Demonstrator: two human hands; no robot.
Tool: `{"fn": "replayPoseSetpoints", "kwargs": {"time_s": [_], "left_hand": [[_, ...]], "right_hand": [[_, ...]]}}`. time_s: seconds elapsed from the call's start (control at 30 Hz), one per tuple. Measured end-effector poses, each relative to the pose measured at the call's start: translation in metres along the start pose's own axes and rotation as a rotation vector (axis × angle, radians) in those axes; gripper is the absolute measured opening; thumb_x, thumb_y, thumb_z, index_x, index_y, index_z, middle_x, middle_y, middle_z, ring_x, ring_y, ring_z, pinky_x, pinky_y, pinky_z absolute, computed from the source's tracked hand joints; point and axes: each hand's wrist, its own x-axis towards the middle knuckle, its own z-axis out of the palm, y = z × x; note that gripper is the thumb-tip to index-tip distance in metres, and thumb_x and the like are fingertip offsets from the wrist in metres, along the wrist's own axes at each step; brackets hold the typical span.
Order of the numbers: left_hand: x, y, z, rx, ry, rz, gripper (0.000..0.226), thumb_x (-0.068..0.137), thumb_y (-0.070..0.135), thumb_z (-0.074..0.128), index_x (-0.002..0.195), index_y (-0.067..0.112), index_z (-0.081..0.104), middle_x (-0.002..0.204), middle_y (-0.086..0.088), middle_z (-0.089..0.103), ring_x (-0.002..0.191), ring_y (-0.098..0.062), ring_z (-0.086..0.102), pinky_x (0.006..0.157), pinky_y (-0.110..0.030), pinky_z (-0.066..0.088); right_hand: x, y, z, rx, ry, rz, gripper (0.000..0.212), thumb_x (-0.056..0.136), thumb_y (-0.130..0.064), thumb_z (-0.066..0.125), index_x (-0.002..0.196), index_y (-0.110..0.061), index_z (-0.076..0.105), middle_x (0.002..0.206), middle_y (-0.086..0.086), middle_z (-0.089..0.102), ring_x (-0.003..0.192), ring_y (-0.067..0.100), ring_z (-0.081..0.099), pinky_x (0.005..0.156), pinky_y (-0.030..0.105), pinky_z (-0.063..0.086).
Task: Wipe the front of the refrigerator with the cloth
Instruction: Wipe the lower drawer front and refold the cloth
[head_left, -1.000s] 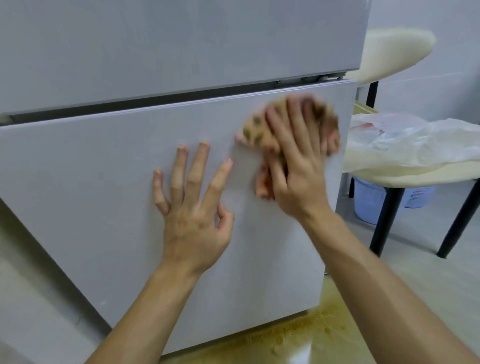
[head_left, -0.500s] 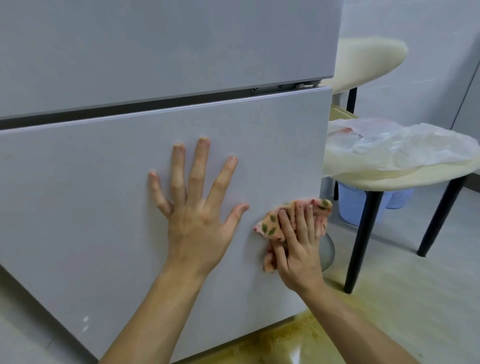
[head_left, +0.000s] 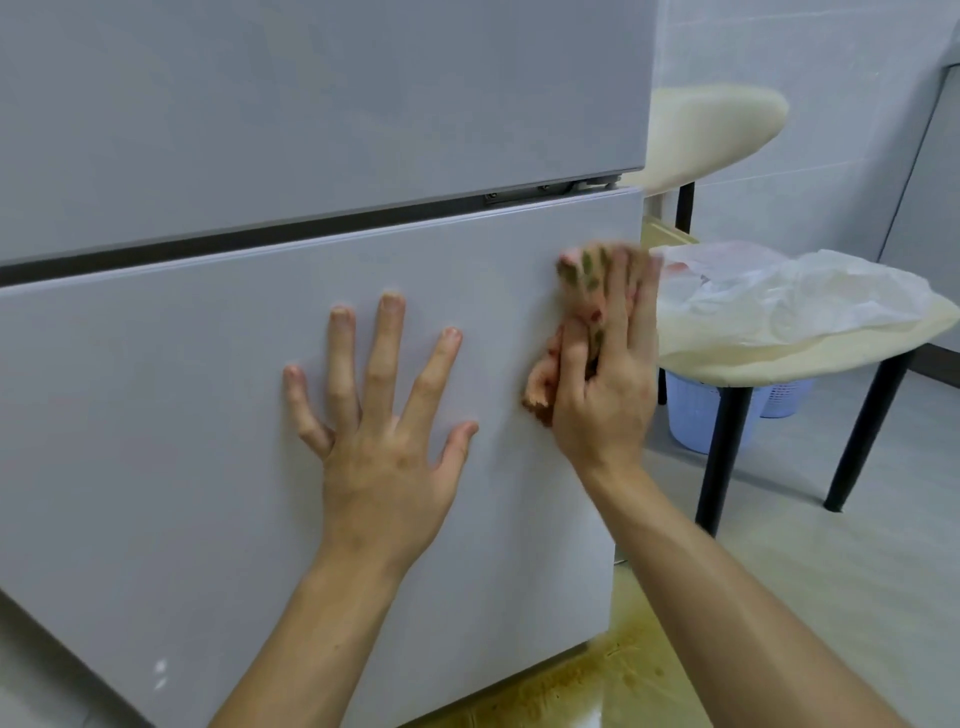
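**Cloth at the right edge of the lower door, right hand on it**

- Nearest: brownish stain on the floor (head_left: 597, 686) at the refrigerator's foot. Both forearms reach up from the bottom of the view.
- Left hand (head_left: 382, 441): released, fingers spread and straight, palm flat on the lower door (head_left: 156, 415) about mid-panel. It holds nothing; looks like bracing.
- Right hand (head_left: 605, 395): just right of the left, apart from it. Fingers straight, pointing up, pressing the cloth (head_left: 537, 387) flat to the panel; the thumb lies along a fold.
- Cloth: directly under the right hand, bunched, long axis running up and down. It sits by the door's right edge, below the dark gap under the upper door (head_left: 311, 104). Pinkish with green leaf marks; the top end is blurred.
- Judgement: the rest of the panel lies to the left, so the next stroke likely goes that way, where the left hand stands in the path.
- Farther right: cream tabletop (head_left: 727, 358) carrying a plastic bag (head_left: 789, 296); pale basket (head_left: 691, 415) beneath.
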Motion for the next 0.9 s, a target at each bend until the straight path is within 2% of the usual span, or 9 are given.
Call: {"fn": "replayPoseSetpoints", "kwargs": {"time_s": [0.1, 0.17, 0.3, 0.4, 0.5, 0.6, 0.7, 0.8, 0.9], "left_hand": [[0.0, 0.001, 0.001, -0.014, 0.015, -0.011, 0.082, 0.086, 0.044, 0.079, 0.159, 0.031, 0.042, 0.173, -0.011, 0.02, 0.16, -0.042, 0.01, 0.123, -0.065, -0.002], [0.0, 0.002, 0.002, -0.022, 0.012, -0.015, 0.081, 0.087, 0.043, 0.079, 0.159, 0.03, 0.042, 0.173, -0.012, 0.02, 0.16, -0.042, 0.009, 0.124, -0.065, -0.003], [-0.001, 0.0, 0.003, -0.028, 0.01, -0.005, 0.076, 0.091, 0.046, 0.072, 0.159, 0.03, 0.041, 0.173, -0.012, 0.02, 0.16, -0.041, 0.008, 0.124, -0.063, -0.005], [-0.002, -0.003, 0.001, -0.02, 0.01, 0.006, 0.076, 0.092, 0.047, 0.07, 0.16, 0.031, 0.041, 0.173, -0.011, 0.019, 0.16, -0.041, 0.008, 0.124, -0.063, -0.003], [-0.002, -0.004, -0.001, -0.017, 0.0, 0.016, 0.075, 0.092, 0.047, 0.068, 0.16, 0.031, 0.04, 0.173, -0.011, 0.019, 0.16, -0.04, 0.008, 0.124, -0.063, -0.002], [-0.003, -0.006, -0.002, -0.02, -0.011, 0.026, 0.076, 0.093, 0.047, 0.067, 0.161, 0.03, 0.039, 0.173, -0.012, 0.018, 0.16, -0.04, 0.008, 0.125, -0.061, -0.004], [-0.005, -0.009, -0.002, -0.001, -0.008, 0.052, 0.076, 0.093, 0.047, 0.068, 0.161, 0.029, 0.038, 0.173, -0.013, 0.019, 0.16, -0.04, 0.009, 0.125, -0.059, -0.006], [-0.006, -0.012, -0.001, 0.003, 0.008, 0.059, 0.074, 0.093, 0.045, 0.07, 0.159, 0.029, 0.041, 0.172, -0.012, 0.022, 0.159, -0.039, 0.011, 0.126, -0.058, -0.004], [-0.01, -0.016, -0.002, -0.005, 0.013, 0.066, 0.067, 0.097, 0.042, 0.068, 0.158, 0.028, 0.044, 0.171, -0.012, 0.024, 0.159, -0.038, 0.013, 0.126, -0.058, -0.002]], "right_hand": [[-0.079, 0.026, -0.013, -0.016, -0.102, 0.276, 0.066, 0.107, -0.059, 0.032, 0.167, -0.044, 0.007, 0.165, -0.005, 0.039, 0.13, 0.026, 0.059, 0.095, 0.044, 0.055], [-0.128, 0.041, -0.024, -0.078, -0.228, 0.471, 0.071, 0.101, -0.072, 0.025, 0.164, -0.051, -0.003, 0.158, -0.001, 0.046, 0.121, 0.029, 0.062, 0.087, 0.046, 0.054], [-0.176, 0.055, -0.035, -0.081, -0.326, 0.616, 0.079, 0.096, -0.079, 0.021, 0.164, -0.047, -0.003, 0.154, 0.007, 0.046, 0.127, 0.029, 0.058, 0.096, 0.049, 0.054], [-0.165, 0.05, -0.025, -0.007, -0.256, 0.649, 0.067, 0.105, -0.056, 0.031, 0.165, -0.04, 0.006, 0.143, 0.013, 0.05, 0.113, 0.015, 0.064, 0.093, 0.052, 0.056], [-0.113, 0.029, -0.009, 0.128, -0.101, 0.527, 0.064, 0.107, -0.049, 0.038, 0.165, -0.044, 0.01, 0.13, 0.019, 0.058, 0.082, 0.02, 0.068, 0.073, 0.055, 0.06], [-0.048, 0.0, 0.015, 0.078, 0.079, 0.264, 0.065, 0.109, -0.028, 0.04, 0.168, -0.019, 0.015, 0.171, 0.011, 0.027, 0.148, 0.03, 0.043, 0.119, 0.057, 0.038], [-0.024, -0.015, 0.024, -0.022, 0.148, 0.123, 0.061, 0.109, -0.023, 0.037, 0.164, -0.002, 0.023, 0.173, 0.023, 0.016, 0.161, 0.038, 0.015, 0.13, 0.058, 0.015], [-0.083, 0.014, 0.016, -0.116, -0.083, -0.091, 0.062, 0.109, -0.027, 0.033, 0.165, -0.004, 0.019, 0.172, 0.027, 0.012, 0.161, 0.046, 0.008, 0.129, 0.065, 0.004], [-0.198, 0.063, -0.007, -0.224, -0.437, -0.255, 0.06, 0.115, -0.036, 0.029, 0.169, -0.02, 0.01, 0.177, 0.011, 0.001, 0.163, 0.035, 0.002, 0.129, 0.063, 0.007]]}}
